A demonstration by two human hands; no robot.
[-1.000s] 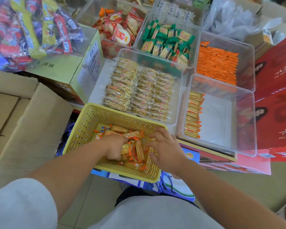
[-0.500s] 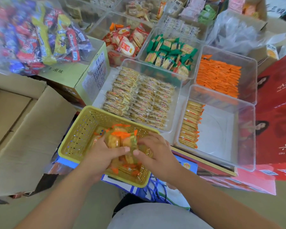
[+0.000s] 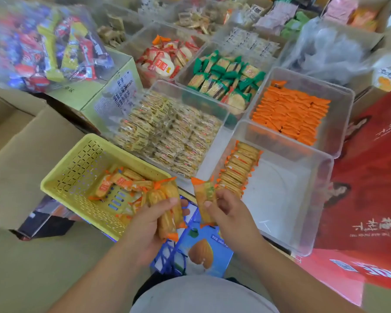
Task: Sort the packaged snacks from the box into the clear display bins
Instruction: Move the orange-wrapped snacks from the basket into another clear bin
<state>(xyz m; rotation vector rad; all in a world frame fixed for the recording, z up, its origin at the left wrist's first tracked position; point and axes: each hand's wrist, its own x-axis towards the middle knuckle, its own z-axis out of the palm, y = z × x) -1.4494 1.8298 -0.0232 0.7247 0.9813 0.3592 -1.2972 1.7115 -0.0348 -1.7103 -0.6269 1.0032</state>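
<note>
Grip: L hand (image 3: 148, 224) clenches pack bunch (image 3: 168, 219), R hand (image 3: 227, 208) pinches pack (image 3: 203, 192), long axes pointing fwd.

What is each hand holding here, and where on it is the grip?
The left hand grips a stack of orange-ended cracker packets around their middle; the right hand pinches a separate packet by its lower half.

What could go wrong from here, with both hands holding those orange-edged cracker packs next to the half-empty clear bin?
The left hand grips a loose bunch of packs over the blue carton; one might slip out and land there. The row of packs in the near clear bin stands on edge beside bare floor, so pushing in the pack held by the right hand could topple it.
</note>
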